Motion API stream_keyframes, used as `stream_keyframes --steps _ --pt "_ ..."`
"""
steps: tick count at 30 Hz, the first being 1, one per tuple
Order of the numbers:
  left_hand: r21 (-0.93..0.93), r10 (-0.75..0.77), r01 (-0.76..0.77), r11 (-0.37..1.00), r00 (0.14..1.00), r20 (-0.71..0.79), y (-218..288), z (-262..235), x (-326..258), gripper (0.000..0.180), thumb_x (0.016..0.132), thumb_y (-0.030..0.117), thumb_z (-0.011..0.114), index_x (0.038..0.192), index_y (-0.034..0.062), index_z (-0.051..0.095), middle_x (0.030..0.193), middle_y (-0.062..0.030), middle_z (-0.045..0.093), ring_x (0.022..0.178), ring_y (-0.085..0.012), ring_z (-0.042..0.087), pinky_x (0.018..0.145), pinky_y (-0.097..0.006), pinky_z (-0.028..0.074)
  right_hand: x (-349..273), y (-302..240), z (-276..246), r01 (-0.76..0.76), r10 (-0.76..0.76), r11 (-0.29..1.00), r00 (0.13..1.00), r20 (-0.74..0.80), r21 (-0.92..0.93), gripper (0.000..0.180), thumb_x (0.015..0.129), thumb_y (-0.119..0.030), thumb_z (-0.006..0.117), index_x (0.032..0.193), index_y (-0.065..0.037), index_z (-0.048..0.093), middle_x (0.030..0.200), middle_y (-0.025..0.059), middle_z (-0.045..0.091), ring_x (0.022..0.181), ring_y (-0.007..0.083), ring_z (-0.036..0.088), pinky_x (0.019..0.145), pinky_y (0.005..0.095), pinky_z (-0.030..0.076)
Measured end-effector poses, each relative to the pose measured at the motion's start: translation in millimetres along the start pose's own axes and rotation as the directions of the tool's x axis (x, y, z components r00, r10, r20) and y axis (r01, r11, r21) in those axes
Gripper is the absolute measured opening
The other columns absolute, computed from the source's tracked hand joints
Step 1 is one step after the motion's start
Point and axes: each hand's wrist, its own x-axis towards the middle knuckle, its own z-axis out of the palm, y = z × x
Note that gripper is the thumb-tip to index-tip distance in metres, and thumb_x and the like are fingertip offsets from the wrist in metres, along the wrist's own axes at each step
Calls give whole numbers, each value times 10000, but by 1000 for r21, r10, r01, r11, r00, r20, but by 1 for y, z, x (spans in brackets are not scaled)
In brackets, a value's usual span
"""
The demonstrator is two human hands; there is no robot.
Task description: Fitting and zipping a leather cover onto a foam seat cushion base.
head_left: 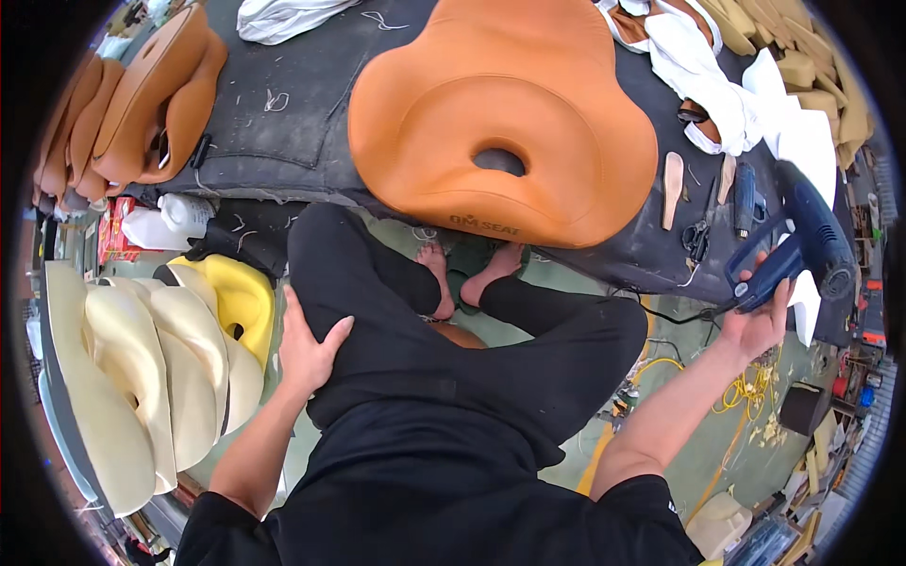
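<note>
— Where do we stand right now?

— We sit with our legs crossed at the low black worktable [283, 132]. Our right hand [760, 321] is raised off to the right, its fingers wrapped tight round the handle of the blue power tool [802, 245], thumb over the top. Our left hand [307, 354] lies flat on our left thigh, fingers spread and holding nothing.

— And the piece we are working on?

— The orange seat cushion [505, 118] lies on the table straight ahead of us, just past our bare feet, with its oval hole facing us. The tool is well apart from it, so we judge this a pause with the tool lifted clear, not a moment of contact.

— What would the next move call for?

— Most likely swinging the tool's head left to the cushion's edge, with the left hand coming up to steady it. The cord trailing under our right arm needs slack.

— Anything in the way?

— Scissors [696, 238] and a few small hand tools lie on the table between the tool and the cushion. White cloth [717, 85] is heaped beyond them. Bare foam seats [142, 368] are stacked at our left, finished orange ones [142, 104] at far left, and white bottles [170, 222] near our knee.
</note>
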Motion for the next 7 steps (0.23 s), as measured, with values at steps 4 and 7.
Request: stream_keyframes --steps 4,7 --pt "-95 -3 -2 996 999 -48 -3 0 -6 1192 867 572 774 1674 10 100 1614 -293 361 1436 -438 470 1162 -481 409 -14 18 56 -205 24 895 909 416 397 547 1093 -187 490 1570 45 358 1545 252 462 1369 392 519 967 490 520" --pt "-148 -7 -4 989 997 -73 -15 4 -8 1196 868 576 771 1678 24 84 1631 -284 337 1453 -434 450 1164 -496 407 -24 29 94 -317 -17 811 828 561 492 581 1089 -210 504 1589 32 334 1568 252 441 1383 394 507 982 518 516"
